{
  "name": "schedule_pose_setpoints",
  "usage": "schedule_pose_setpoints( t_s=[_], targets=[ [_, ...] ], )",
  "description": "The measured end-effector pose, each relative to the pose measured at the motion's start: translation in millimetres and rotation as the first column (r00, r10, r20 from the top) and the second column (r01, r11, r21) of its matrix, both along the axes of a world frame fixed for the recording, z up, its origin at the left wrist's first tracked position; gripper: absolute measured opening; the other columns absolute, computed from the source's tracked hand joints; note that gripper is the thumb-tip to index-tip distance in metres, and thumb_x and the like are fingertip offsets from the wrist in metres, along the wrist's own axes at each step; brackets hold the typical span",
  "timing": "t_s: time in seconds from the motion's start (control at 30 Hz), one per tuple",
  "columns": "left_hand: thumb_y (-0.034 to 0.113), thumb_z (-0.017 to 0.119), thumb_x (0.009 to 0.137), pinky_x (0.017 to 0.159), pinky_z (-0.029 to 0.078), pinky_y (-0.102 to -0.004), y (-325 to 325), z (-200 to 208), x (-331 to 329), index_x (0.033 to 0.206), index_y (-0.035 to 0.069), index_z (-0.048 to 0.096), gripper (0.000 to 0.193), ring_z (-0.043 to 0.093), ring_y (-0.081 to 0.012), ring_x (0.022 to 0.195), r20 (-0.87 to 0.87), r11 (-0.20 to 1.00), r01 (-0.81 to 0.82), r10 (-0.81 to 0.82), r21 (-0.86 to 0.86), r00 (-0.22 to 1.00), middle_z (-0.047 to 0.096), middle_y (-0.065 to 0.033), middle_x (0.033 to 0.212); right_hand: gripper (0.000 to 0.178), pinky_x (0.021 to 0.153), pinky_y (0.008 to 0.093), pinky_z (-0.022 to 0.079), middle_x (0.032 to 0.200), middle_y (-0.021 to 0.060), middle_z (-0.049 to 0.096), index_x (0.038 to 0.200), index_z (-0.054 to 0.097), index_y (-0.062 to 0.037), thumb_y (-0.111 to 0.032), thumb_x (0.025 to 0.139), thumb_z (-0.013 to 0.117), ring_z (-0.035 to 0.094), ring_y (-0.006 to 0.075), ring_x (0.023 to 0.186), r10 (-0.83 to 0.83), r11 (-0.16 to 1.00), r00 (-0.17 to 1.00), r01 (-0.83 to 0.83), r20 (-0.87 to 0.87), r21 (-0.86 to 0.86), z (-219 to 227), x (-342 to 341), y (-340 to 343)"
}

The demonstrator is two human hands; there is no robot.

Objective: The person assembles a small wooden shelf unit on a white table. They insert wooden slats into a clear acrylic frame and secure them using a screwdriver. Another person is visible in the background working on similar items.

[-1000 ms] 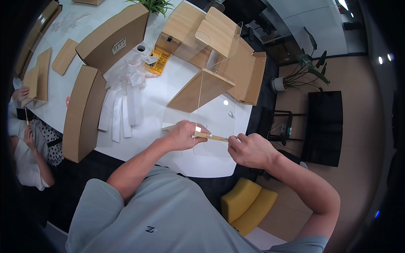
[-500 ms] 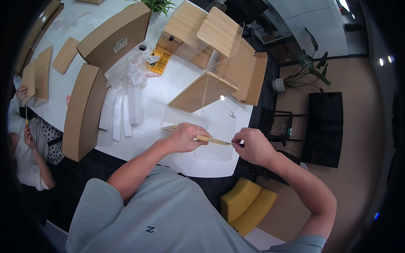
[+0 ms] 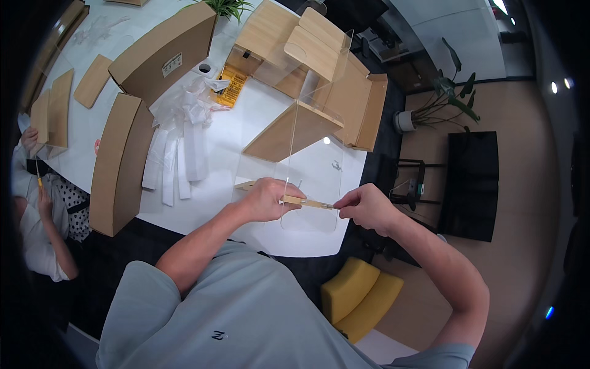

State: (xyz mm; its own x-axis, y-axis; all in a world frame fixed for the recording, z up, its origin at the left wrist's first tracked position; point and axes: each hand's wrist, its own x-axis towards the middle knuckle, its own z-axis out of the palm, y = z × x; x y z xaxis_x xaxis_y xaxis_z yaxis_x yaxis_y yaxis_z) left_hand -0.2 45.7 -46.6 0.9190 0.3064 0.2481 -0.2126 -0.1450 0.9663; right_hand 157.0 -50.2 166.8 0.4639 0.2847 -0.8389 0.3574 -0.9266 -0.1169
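Observation:
My left hand (image 3: 265, 200) is closed around the left end of a narrow, light wooden piece (image 3: 312, 203); small metal-looking fittings show along its edge. At the right end of that piece, my right hand (image 3: 369, 210) pinches with thumb and forefinger; whatever sits between the fingertips is too small to make out. A clear plastic panel (image 3: 329, 175) with rounded corners stands around the wooden piece, its near edge close to both hands. Farther up, a wooden board (image 3: 279, 132) is set on edge against the clear panels.
Beyond stands a wooden and clear-plastic assembly (image 3: 267, 31) beside an open cardboard box (image 3: 362, 111). A yellow tool case (image 3: 231, 88), white wrapping strips (image 3: 195, 150) and cardboard pieces (image 3: 120, 166) lie leftward. A co-worker's hand (image 3: 44, 202) holds a yellow-handled screwdriver (image 3: 39, 179) at far left. A yellow chair (image 3: 350, 292) stands near right.
My right hand's fingers have straightened and turned slightly at the end of the wooden piece. My left hand keeps its hold. The view has shifted slightly.

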Motion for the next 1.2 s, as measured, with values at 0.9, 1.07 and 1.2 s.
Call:
schedule_pose_setpoints(
  t_s=[0.9,1.07,1.2],
  targets=[
    [0.008,0.082,0.076,0.076,0.057,-0.0351,0.9,-1.9,0.9,0.101,0.009,0.077,0.025,0.072,-0.0275,0.086,-0.006,0.999,0.042,-0.042,0.013,0.999,0.075,-0.0098,0.100,0.016,0.070,0.0362,0.058,0.084,0.0118,0.070,0.095,0.075,0.0002,-0.009,0.084,0.070,0.069,0.0237,0.071,0.513,0.809,0.829,-0.553,0.221,0.198,-7.8,5.4,-12.9],
    [0.008,0.082,0.078,0.074,0.057,-0.0340,10.8,7.6,-1.1,0.102,0.008,0.077,0.025,0.072,-0.0281,0.083,-0.057,0.998,0.021,-0.025,-0.058,0.998,0.075,-0.0118,0.096,0.013,0.053,0.0308,0.054,0.092,0.0065,0.057,0.092,0.067,-0.0031,-0.010,0.081,0.071,0.063,0.0182,0.071,0.846,0.001,-0.019,-0.999,0.532,-0.038,17.2,-3.8,-4.8],
    [0.007,0.081,0.079,0.073,0.056,-0.0331,10.3,6.8,-1.3,0.103,0.008,0.077,0.025,0.071,-0.0278,0.080,-0.052,0.995,0.021,-0.026,-0.093,0.998,0.075,-0.0124,0.094,0.008,0.047,0.0268,0.051,0.089,0.0050,0.053,0.084,0.064,-0.0032,-0.008,0.080,0.069,0.059,0.0146,0.070,0.776,-0.235,-0.256,-0.966,0.577,-0.112,18.4,-2.9,-12.1]
  ],
)
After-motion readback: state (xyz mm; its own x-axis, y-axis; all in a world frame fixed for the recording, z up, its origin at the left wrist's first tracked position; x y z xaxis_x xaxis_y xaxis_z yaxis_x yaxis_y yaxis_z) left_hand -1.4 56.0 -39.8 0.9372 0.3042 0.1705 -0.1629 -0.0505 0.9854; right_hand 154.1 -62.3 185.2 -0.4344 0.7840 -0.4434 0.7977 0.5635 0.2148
